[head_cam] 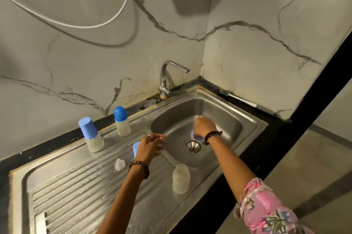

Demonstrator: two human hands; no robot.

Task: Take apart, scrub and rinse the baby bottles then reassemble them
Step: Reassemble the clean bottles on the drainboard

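- The right hand (pixel 203 127) is hanging over the sink basin (pixel 234 125), fingers curled down around a small blue part (pixel 196 135), probably a bottle collar; most of it is hidden behind the hand, just above the drain (pixel 193 146).
- The left hand (pixel 149 147) is hovering over the ribbed drainboard (pixel 76 186) at the basin's edge, fingers loosely bent; nothing is showing in its grasp, though motion blur is softening the fingertips.
- A blue cap (pixel 136 149) is standing on the drainboard, partly hidden behind the left hand.
- A clear silicone teat (pixel 119 164) is lying on the drainboard near the left wrist.
- A bare, uncapped bottle body (pixel 181 178) is standing on the drainboard at the basin's near rim.
- Two assembled baby bottles are standing upright at the back of the drainboard: one with a flat-topped blue cap (pixel 91 134), one with a domed blue cap (pixel 122 121).
- A chrome tap (pixel 167 79) is standing behind the basin, with no water visibly running.
- A bottle brush (pixel 247 101) is lying along the dark counter beside the wall.
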